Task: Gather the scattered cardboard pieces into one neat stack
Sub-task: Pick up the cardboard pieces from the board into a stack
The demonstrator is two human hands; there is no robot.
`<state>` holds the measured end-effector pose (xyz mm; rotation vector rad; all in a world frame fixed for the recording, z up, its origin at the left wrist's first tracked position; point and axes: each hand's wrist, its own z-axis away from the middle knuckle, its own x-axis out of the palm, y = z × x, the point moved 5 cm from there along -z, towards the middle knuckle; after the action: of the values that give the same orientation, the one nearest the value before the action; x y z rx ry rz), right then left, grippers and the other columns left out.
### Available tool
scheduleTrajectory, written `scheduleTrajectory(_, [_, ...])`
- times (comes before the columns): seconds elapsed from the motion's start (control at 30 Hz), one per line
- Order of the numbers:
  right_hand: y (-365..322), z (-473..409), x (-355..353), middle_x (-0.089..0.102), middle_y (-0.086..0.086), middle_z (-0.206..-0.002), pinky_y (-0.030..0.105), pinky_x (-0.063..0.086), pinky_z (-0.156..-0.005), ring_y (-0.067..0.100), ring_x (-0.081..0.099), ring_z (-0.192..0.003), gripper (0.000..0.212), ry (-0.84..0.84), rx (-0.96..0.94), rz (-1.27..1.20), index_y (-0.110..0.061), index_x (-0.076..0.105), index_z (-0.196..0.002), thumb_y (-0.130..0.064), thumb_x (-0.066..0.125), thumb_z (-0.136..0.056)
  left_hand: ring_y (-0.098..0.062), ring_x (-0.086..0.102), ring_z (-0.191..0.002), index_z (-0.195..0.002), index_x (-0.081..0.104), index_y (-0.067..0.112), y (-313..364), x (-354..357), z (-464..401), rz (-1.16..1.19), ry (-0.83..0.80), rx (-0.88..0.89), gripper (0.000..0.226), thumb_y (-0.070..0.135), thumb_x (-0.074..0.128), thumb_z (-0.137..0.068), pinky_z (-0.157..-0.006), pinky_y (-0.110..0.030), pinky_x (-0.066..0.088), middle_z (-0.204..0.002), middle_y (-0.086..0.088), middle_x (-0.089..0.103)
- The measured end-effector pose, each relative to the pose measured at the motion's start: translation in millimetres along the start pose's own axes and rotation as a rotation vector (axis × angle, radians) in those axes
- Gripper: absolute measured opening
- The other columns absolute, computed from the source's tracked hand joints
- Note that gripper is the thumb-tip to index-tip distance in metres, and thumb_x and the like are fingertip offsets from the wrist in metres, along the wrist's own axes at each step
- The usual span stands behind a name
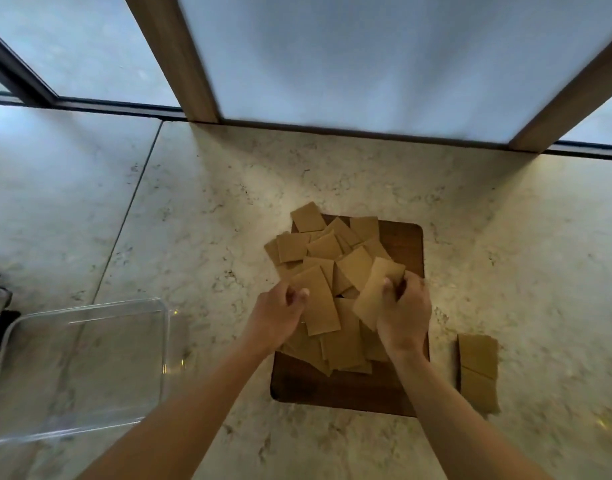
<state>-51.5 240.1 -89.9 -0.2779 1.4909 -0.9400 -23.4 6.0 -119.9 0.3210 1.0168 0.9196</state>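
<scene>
I read this as early in the job: almost nothing is stacked yet. Most of the cardboard pieces (327, 258) lie in a loose, overlapping heap on the wooden cutting board (406, 244), which sits on the pale stone tabletop (200, 209); they point every way, some spill past the board's far and left edges, and no edges line up. My left hand (275, 315) is curled, its thumb and fingers pinching a long rectangular piece (320, 306) at its left edge, near the front of the heap. My right hand (405, 313) is also closed in a pinch, holding a second piece (375, 292) that is tilted up off the pile. So I have two pieces in hand, one in each, and I judge the current step to be bringing those together as the start of a stack, or adding them to one. Off the board, on the tabletop to the right and well apart from the heap, lie a couple more pieces (477, 372), overlapping and roughly aligned; whether that is the beginning of the neat stack or just strays I cannot tell. A clear plastic container (89, 362) stands empty to the left, apart from everything. What is left is nearly all of it: collecting the heap, squaring the edges, and folding in the pieces at the right.
</scene>
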Motion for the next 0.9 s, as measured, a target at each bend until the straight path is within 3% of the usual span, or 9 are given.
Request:
scheduleTrajectory(0.1, [-7,7,-13,0.06,-0.004,-0.092,0.023,0.04,-0.067,0.015,0.057,-0.079,0.022,0.042,-0.04,-0.137,-0.012,0.064,-0.105,-0.031,0.054,-0.106,-0.012,0.065,-0.069,-0.088,0.06,0.025,8,-5,4,0.133,-0.018,0.027,0.038,0.06,0.052,-0.099,-0.062,-0.026,0.048,-0.083,0.001,0.07])
scheduleTrajectory(0.2, [-15,21,7,0.062,-0.006,-0.075,0.025,0.044,-0.06,0.011,0.058,-0.066,0.028,-0.272,0.064,-0.325,-0.017,0.065,-0.09,-0.039,0.053,-0.104,-0.006,0.072,-0.07,-0.099,0.067,0.034,16,-3,16,0.33,-0.193,0.067,0.038,0.07,0.06,-0.088,-0.057,-0.02,0.054,-0.092,0.006,0.075])
scheduleTrajectory(0.3, [-28,48,44,0.066,-0.006,-0.072,0.028,0.052,-0.062,0.009,0.063,-0.065,0.033,-0.577,0.058,-0.265,-0.02,0.07,-0.087,-0.04,0.051,-0.105,-0.006,0.074,-0.087,-0.111,0.07,0.034,7,2,22,0.437,-0.223,-0.003,0.031,0.058,0.069,-0.091,-0.07,-0.024,0.062,-0.1,0.01,0.077])
scheduleTrajectory(0.4, [-35,52,59,0.067,0.0,-0.113,0.029,0.053,-0.084,0.011,0.064,-0.099,0.033,-0.342,0.039,0.023,-0.024,0.068,-0.116,-0.05,0.056,-0.099,-0.019,0.079,-0.083,-0.105,0.065,0.036,-19,-8,24,0.576,-0.095,-0.134,0.005,0.034,0.065,-0.101,-0.073,-0.038,0.067,-0.092,0.004,0.081])
scheduleTrajectory(0.47, [-37,53,64,0.052,0.004,-0.13,0.033,0.049,-0.096,0.021,0.052,-0.12,0.062,-0.313,0.005,0.311,-0.021,0.053,-0.136,-0.057,0.07,-0.088,-0.035,0.08,-0.081,-0.112,0.061,0.025,-32,-15,27,0.745,-0.099,-0.178,0.01,0.019,0.059,-0.104,-0.072,-0.048,0.067,-0.093,-0.011,0.083])
scheduleTrajectory(0.53, [-38,52,68,0.052,0.003,-0.126,0.035,0.05,-0.099,0.02,0.052,-0.116,0.062,-0.347,-0.028,0.376,-0.021,0.052,-0.13,-0.052,0.078,-0.083,-0.037,0.078,-0.071,-0.117,0.056,0.016,-41,-22,26,0.775,-0.091,-0.154,0.013,0.014,0.055,-0.104,-0.066,-0.046,0.066,-0.086,-0.014,0.082])
scheduleTrajectory(0.7, [-27,38,44,0.069,-0.013,-0.096,0.007,0.045,-0.057,0.001,0.062,-0.083,0.017,-0.197,0.078,-0.036,-0.021,0.068,-0.106,-0.034,0.071,-0.096,-0.02,0.067,-0.051,-0.113,0.058,0.018,-30,-22,14,0.737,-0.031,-0.177,0.031,0.041,0.07,-0.096,-0.051,-0.032,0.059,-0.07,-0.004,0.074])
scheduleTrajectory(0.83, [-27,47,52,0.074,-0.013,-0.094,0.02,0.057,-0.079,0.005,0.071,-0.092,0.013,-0.505,0.108,-0.292,-0.034,0.07,-0.092,-0.033,0.061,-0.102,-0.003,0.07,-0.068,-0.094,0.062,0.04,4,0,4,0.465,-0.102,-0.123,0.024,0.06,0.073,-0.087,-0.054,-0.02,0.052,-0.084,0.012,0.072])
scheduleTrajectory(0.9, [-24,34,40,0.072,-0.009,-0.094,0.023,0.054,-0.076,0.009,0.07,-0.092,0.018,-0.354,-0.007,-0.126,-0.031,0.068,-0.093,-0.037,0.055,-0.104,-0.014,0.07,-0.087,-0.096,0.071,0.039,9,9,-1,0.498,-0.106,-0.173,0.013,0.051,0.07,-0.092,-0.068,-0.031,0.053,-0.095,0.009,0.075])
